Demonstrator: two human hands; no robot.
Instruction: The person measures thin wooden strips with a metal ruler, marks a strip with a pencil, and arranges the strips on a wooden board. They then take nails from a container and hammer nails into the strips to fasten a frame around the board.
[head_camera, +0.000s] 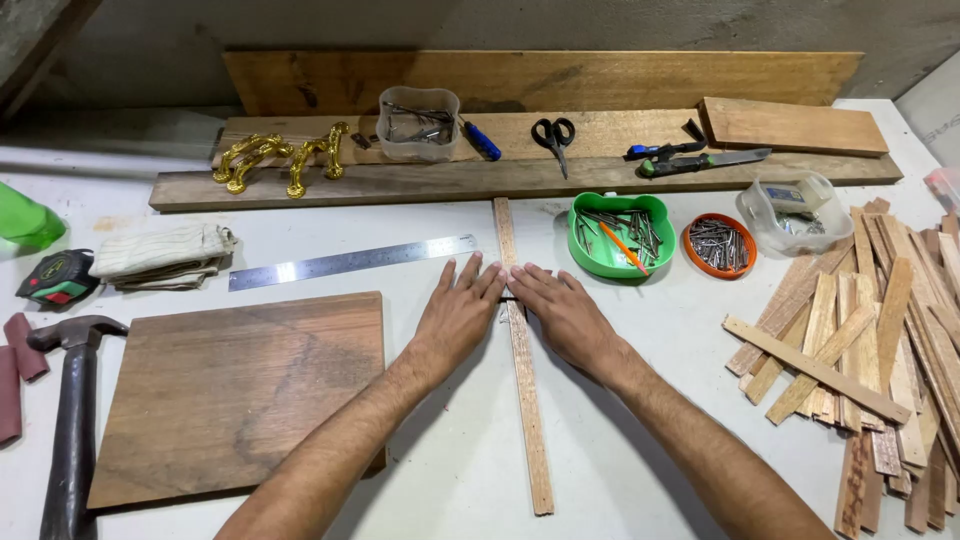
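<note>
A long thin wooden strip (531, 420) lies on the white table, running from near me toward the far planks. My left hand (458, 312) rests flat on the table, its fingertips touching the strip's left edge. From the other side my right hand (562, 312) lies flat with its fingertips at the strip's right edge. A small dark thing shows between the fingertips; I cannot tell what it is. Neither hand grips anything.
A steel ruler (352, 262) lies left of the strip, above a square wooden board (240, 395). A hammer (72, 420) and tape measure (56, 277) sit at far left. A green bowl (620, 237) and orange lid (719, 245) hold nails. Wooden slats (880, 350) are piled right.
</note>
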